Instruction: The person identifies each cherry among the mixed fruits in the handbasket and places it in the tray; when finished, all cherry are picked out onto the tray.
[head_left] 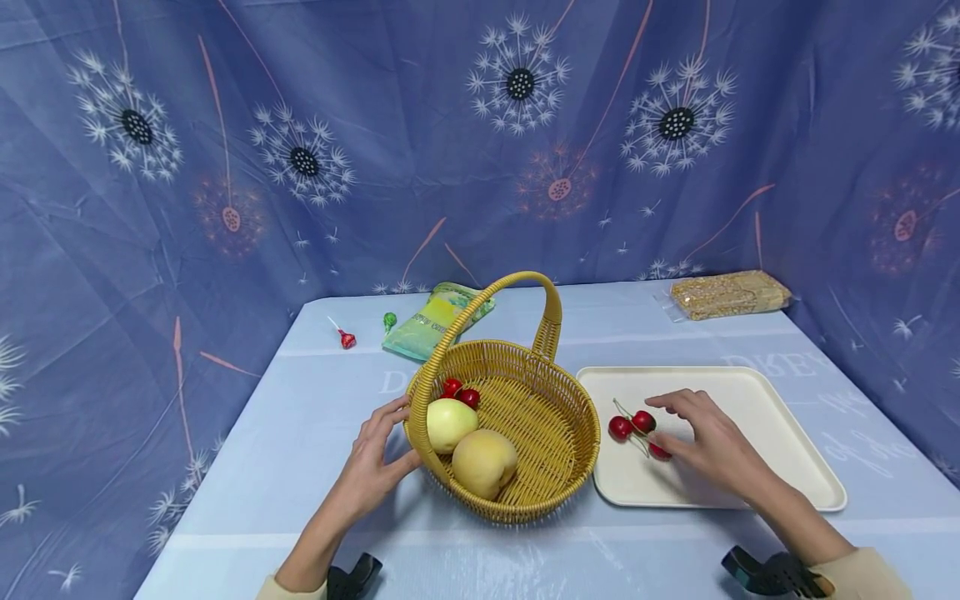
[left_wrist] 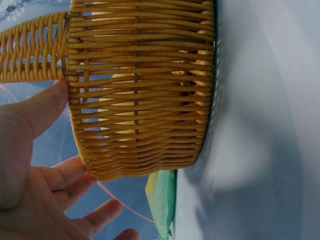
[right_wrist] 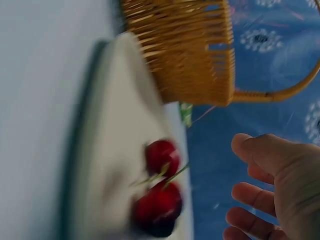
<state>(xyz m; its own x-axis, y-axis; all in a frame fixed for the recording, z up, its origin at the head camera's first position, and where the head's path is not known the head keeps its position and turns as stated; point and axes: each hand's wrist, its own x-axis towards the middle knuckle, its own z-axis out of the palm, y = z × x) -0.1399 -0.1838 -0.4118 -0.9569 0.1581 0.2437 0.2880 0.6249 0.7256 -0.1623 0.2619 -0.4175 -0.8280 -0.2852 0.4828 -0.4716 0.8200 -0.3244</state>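
A yellow wicker basket [head_left: 551,450] with a tall handle holds a pale green apple [head_left: 450,425], a larger yellowish fruit [head_left: 484,463] and a few red cherries [head_left: 468,397]. My left hand [head_left: 375,454] rests on the basket's left side; in the left wrist view the thumb [left_wrist: 47,107] touches the rim beside the handle's base. Its other fingers are spread. On a cream tray [head_left: 757,417] to the right lie several red cherries [head_left: 621,428] with green stems. Just over them hovers my right hand [head_left: 708,442], thumb and fingers apart, nothing held.
Behind the basket lies a green and yellow packet [head_left: 431,325], with a green lollipop [head_left: 389,320] and a red lollipop [head_left: 347,339] to its left. A clear-wrapped golden snack pack [head_left: 731,294] sits at the far right. A blue patterned cloth [head_left: 420,167] hangs behind the table.
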